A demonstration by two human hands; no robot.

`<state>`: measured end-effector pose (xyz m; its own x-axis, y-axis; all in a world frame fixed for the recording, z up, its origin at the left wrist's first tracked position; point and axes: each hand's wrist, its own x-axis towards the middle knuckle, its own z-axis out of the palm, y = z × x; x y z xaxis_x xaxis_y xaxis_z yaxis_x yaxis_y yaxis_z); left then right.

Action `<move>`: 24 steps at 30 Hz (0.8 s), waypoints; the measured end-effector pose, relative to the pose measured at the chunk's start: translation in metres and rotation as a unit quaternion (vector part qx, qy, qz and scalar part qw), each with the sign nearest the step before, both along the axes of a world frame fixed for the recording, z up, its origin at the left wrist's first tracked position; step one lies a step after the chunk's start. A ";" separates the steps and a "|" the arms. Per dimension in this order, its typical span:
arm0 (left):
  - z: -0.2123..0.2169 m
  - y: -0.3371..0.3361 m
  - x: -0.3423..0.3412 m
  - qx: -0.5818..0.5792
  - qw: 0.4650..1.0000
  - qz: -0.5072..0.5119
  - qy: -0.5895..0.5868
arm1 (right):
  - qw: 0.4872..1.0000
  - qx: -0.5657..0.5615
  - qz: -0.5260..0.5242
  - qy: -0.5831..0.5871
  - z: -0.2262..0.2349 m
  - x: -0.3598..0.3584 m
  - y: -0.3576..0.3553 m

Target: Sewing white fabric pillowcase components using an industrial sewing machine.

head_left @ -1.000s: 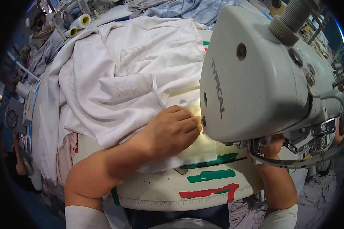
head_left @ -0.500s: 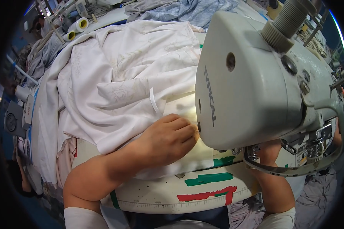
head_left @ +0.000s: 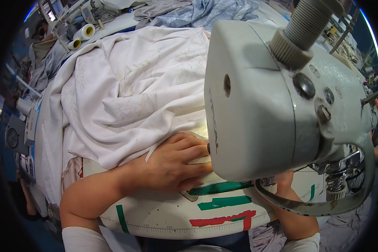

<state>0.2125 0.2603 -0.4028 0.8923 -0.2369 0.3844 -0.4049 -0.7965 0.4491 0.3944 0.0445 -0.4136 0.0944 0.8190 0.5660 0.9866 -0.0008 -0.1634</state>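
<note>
My left hand (head_left: pixel 178 161) lies palm down at the near edge of a pale, faintly flower-patterned cloth (head_left: pixel 130 101), just left of the sewing machine head (head_left: pixel 248 96). Its fingers are spread, and their tips reach toward the machine's lower left side. A thin white strip (head_left: pixel 152 152) stands out from the cloth beside my left wrist. Most of my right hand (head_left: pixel 284 180) is hidden behind the machine head and a curved guard (head_left: pixel 306 206). Only part of it shows, so its fingers and anything in them cannot be seen.
The machine bed (head_left: pixel 155 214) carries a ruler scale, green tape (head_left: pixel 224 203) and red tape (head_left: pixel 222 219). Blue-grey cloth (head_left: pixel 206 12) is heaped at the back. Yellow-cored thread cones (head_left: pixel 86 31) stand at the far left. A grey box (head_left: pixel 17 132) sits at the left edge.
My left hand has moved a little left and nearer, and its fingers have spread. The white strip has shifted nearer, down to my wrist. The view has moved slightly, making the machine head look larger.
</note>
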 end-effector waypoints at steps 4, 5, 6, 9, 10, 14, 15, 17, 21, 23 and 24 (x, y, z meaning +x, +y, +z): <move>0.004 0.004 0.004 0.015 1.000 -0.007 0.014 | 0.998 -0.035 -0.003 0.055 0.008 -0.004 -0.006; 0.006 0.005 0.005 0.015 1.000 -0.006 0.012 | 0.998 -0.035 -0.003 0.055 0.008 -0.005 -0.007; 0.006 0.006 0.005 0.015 1.000 -0.006 0.011 | 0.996 -0.001 0.006 0.085 0.006 -0.004 -0.006; 0.007 0.010 0.006 0.025 0.999 0.007 0.030 | 0.995 -0.025 -0.004 0.099 -0.003 -0.003 -0.008; 0.007 0.010 0.005 0.025 0.999 0.008 0.032 | 0.993 -0.084 -0.021 0.080 -0.006 -0.003 -0.009; 0.005 0.010 0.003 0.036 0.999 0.021 0.008 | 0.995 -0.048 -0.058 0.060 -0.008 -0.008 -0.012; 0.006 0.009 0.002 0.038 0.999 0.025 0.002 | 0.995 -0.037 -0.070 0.053 -0.006 -0.010 -0.011; 0.008 0.008 0.001 0.015 0.999 0.024 0.031 | 0.994 -0.020 -0.049 0.097 0.000 -0.014 -0.006; 0.011 0.008 -0.001 0.031 0.998 0.037 0.029 | 0.704 0.061 -0.055 0.705 0.007 -0.024 0.005; 0.009 0.007 -0.002 0.024 0.999 0.037 0.025 | 0.935 0.022 -0.022 0.355 0.007 -0.021 0.006; 0.007 0.008 -0.003 0.018 0.999 0.040 0.023 | 0.989 0.003 -0.002 0.151 0.007 -0.017 0.004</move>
<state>0.2099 0.2678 -0.3953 0.9255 -0.1761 0.3353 -0.3183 -0.8416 0.4365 0.3778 0.0484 -0.4063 0.2629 0.8151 0.5163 0.8929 -0.0028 -0.4502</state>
